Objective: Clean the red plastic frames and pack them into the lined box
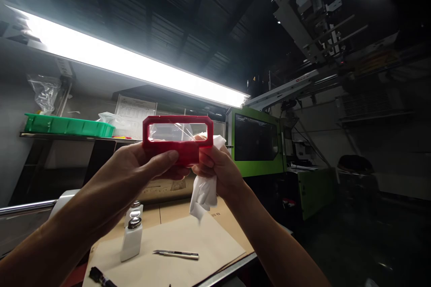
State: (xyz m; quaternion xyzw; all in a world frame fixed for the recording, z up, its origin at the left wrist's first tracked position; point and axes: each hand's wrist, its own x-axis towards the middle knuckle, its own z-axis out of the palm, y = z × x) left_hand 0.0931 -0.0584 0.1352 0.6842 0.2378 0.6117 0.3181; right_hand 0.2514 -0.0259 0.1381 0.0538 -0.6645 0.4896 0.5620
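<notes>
Raised in front of me is a red plastic frame (178, 154) with a long window whose pane looks clear. My left hand (155, 161) grips its lower left side, thumb lying across the front. A crumpled white wipe (204, 193) hangs from my right hand (217, 166), whose fingers are closed around it at the frame's lower right corner. Under the hands, a craft knife (175, 254) lies on brown paper (175, 235). Left of the knife stands a white bottle (131, 241) with a metal cap, a similar one behind it.
A lit tube lamp (134, 58) spans the view above the bench. The shelf behind carries a green tray (67, 125) and plastic bags. To the right stands a green machine (257, 139) with a dark window. A black-tipped tool (99, 276) lies at the front left.
</notes>
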